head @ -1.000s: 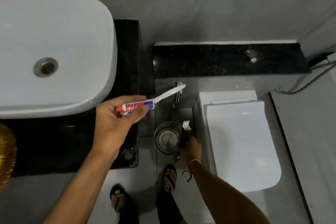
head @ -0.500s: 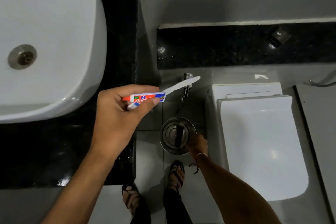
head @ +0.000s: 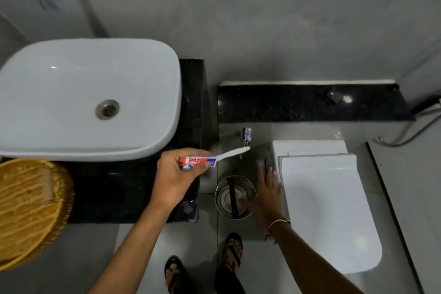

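My left hand (head: 175, 174) grips a small red, white and blue toothpaste tube (head: 200, 161) together with a white toothbrush (head: 232, 152), whose free end points right toward a chrome tap (head: 245, 135). My right hand (head: 268, 190) hangs lower, fingers straight and spread, holding nothing, between a round steel bin (head: 235, 197) on the floor and the white toilet (head: 327, 203). A dark strip lies inside the bin.
A white basin (head: 90, 98) sits on a black counter (head: 114, 188) at left, with a woven golden basket (head: 28, 207) at its near edge. A black stone ledge (head: 310, 102) runs behind the toilet. My sandalled feet (head: 202, 262) stand on grey floor tiles.
My right hand has let go of the small dark item over the bin and opened, rising beside the toilet. The left hand keeps its hold on tube and brush. The view has tilted up.
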`<state>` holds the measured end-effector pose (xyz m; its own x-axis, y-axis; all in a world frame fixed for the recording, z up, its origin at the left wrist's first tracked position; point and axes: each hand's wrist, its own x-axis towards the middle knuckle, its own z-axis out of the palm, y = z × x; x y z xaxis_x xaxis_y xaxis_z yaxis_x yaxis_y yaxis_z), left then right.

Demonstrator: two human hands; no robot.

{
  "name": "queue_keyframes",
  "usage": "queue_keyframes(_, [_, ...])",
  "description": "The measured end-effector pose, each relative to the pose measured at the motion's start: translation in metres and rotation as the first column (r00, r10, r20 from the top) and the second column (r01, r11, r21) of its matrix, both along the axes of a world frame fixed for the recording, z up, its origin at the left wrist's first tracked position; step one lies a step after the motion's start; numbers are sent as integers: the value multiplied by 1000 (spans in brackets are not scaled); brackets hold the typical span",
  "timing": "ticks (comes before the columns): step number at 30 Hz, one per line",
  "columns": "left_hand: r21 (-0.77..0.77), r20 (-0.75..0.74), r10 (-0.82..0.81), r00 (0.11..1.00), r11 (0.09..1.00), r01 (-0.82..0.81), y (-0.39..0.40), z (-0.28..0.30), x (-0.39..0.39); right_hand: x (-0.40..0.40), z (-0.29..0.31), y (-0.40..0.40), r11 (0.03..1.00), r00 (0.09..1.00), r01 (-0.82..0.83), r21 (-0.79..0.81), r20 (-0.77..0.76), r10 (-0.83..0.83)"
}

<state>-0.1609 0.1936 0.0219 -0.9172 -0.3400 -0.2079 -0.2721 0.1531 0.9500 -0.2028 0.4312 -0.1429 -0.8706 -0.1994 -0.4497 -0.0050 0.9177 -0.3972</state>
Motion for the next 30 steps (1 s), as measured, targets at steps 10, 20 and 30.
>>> queue_keyframes(10, [-178, -25, -97, 995, 980, 91, -79, 80, 66, 32, 173, -92, 833, 749, -475, -284, -628, 213])
queue_keyframes(20, [-178, -103, -65, 993, 983, 46, -210, 118, 131, 89, 216, -214, 780, 777, -547, -302, -529, 340])
queue_keyframes(30, [6, -175, 213, 961, 976, -216, -322, 97, 199, 145, 195, -290, 651, 997, 31, -759, 71, 36])
